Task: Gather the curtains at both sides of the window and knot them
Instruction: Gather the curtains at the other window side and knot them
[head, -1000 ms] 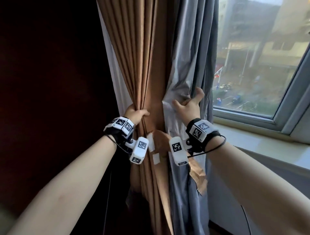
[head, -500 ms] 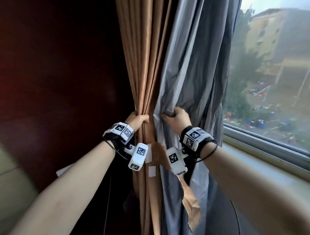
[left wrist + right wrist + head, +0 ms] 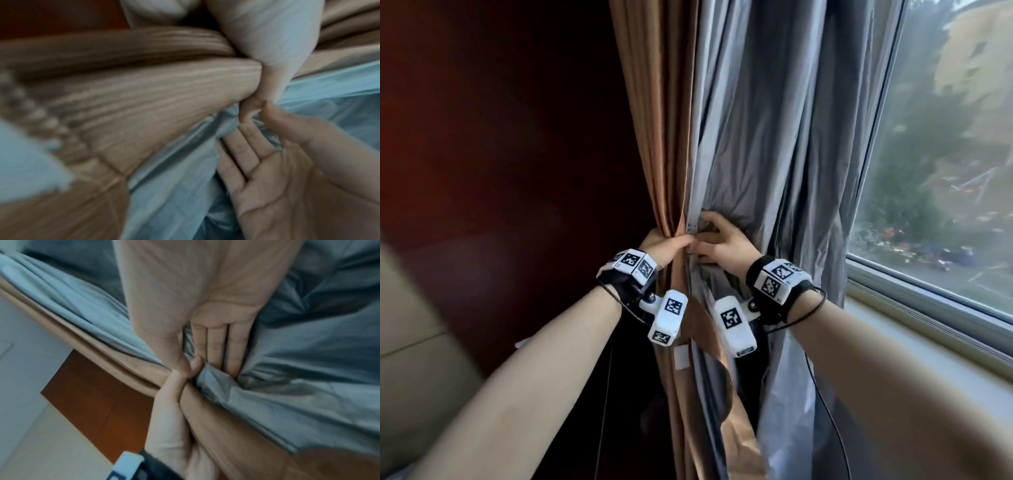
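A tan curtain (image 3: 661, 137) hangs beside a grey curtain (image 3: 774, 137) at the window's left side. My left hand (image 3: 681, 241) grips the gathered tan folds, fingers curled round the bundle. My right hand (image 3: 705, 236) touches it from the right and pinches a bunched fold of the grey curtain. In the left wrist view the tan curtain (image 3: 144, 97) meets the grey curtain (image 3: 174, 186), with the right hand's fingers (image 3: 246, 146) tucked into the grey cloth. In the right wrist view the right hand's fingers (image 3: 218, 345) dig into the grey curtain (image 3: 298, 369) while the left hand (image 3: 170, 410) clasps the tan curtain (image 3: 226, 426).
A tan tie-back strap (image 3: 705, 329) with a white patch (image 3: 681, 356) dangles below my wrists. The window (image 3: 945, 171) and its pale sill (image 3: 928, 346) lie to the right. A dark wooden wall (image 3: 500, 154) stands to the left.
My right hand closed on the grey curtain and drew it left until it met the left hand. The left hand kept its grip on the tan folds.
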Demonstrator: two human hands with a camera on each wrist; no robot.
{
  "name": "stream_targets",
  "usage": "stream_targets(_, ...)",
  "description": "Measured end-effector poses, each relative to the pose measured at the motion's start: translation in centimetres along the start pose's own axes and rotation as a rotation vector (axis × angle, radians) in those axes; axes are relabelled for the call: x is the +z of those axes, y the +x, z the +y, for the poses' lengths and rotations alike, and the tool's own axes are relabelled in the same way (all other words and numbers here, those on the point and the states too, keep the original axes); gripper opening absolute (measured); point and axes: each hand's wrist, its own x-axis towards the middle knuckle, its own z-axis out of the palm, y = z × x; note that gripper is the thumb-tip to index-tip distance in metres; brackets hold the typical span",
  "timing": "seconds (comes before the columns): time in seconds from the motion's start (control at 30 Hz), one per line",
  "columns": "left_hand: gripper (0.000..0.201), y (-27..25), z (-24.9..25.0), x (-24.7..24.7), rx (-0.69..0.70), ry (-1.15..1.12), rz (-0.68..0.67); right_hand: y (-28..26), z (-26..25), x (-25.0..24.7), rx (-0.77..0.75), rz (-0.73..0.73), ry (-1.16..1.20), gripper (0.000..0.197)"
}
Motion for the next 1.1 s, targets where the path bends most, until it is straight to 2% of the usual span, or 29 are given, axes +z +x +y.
stream_targets(0.07,0.041,0.7,0.1,0.8,-0.002,0.021,-0.007,0.2,0.0,-1.0,-0.022,0.052,0.018,0.051)
stream_targets(0.17,0.065,2.2,-0.4,2.0,0.004,0.010,-0.055,-0.3,0.9,-2.2,-0.112,0.129,-0.129,0.066)
stream_targets(0.23,0.057,2.7,-0.2,2.6,-0.014,0.023,-0.087,-0.5,1.4,-3.1,-0.206,0.227,-0.320,0.075)
stream_targets(0.3,0.045,3.5,-0.2,2.7,-0.052,0.074,-0.055,-0.6,1.6,-4.3,-0.311,0.408,-0.464,0.081)
stream_targets(0.33,0.049,4.0,-0.2,2.7,-0.068,0.074,-0.045,-0.6,1.6,-4.9,-0.339,0.518,-0.483,0.082)
stream_targets(0.4,0.066,4.8,-0.5,2.8,-0.074,0.058,-0.041,-0.7,1.7,-6.3,-0.319,0.754,-0.425,0.082)
stream_targets(0.43,0.066,5.2,-0.7,2.9,-0.079,0.060,-0.044,-0.9,1.6,-7.0,-0.265,0.857,-0.374,0.079)
stream_targets(0.5,0.045,4.7,-0.1,2.9,-0.103,0.054,-0.053,-1.1,1.4,-8.0,-0.095,0.955,-0.315,0.063)
stream_targets(0.57,0.021,4.3,0.3,2.9,-0.102,0.041,-0.065,-1.6,1.7,-8.5,0.036,0.963,-0.396,0.038)
stream_targets(0.63,0.009,4.1,0.4,3.1,-0.085,0.036,-0.070,-2.3,2.3,-8.5,0.067,0.928,-0.475,0.025)
stream_targets(0.77,0.011,3.9,0.3,3.0,-0.074,0.030,-0.100,-2.3,2.9,-7.8,0.037,0.914,-0.542,0.022)
stream_targets(0.87,0.009,3.8,0.2,2.7,-0.060,0.047,-0.122,-1.2,2.6,-5.4,-0.020,0.833,-0.546,0.017)
stream_targets(1.0,0.011,3.0,0.2,2.2,-0.025,0.070,-0.186,0.1,1.8,-2.0,0.013,0.675,-0.398,0.009)
stream_targets(1.1,0.013,2.5,0.2,1.8,0.047,0.024,-0.271,0.8,1.3,-0.3,-0.004,0.663,-0.349,0.009)
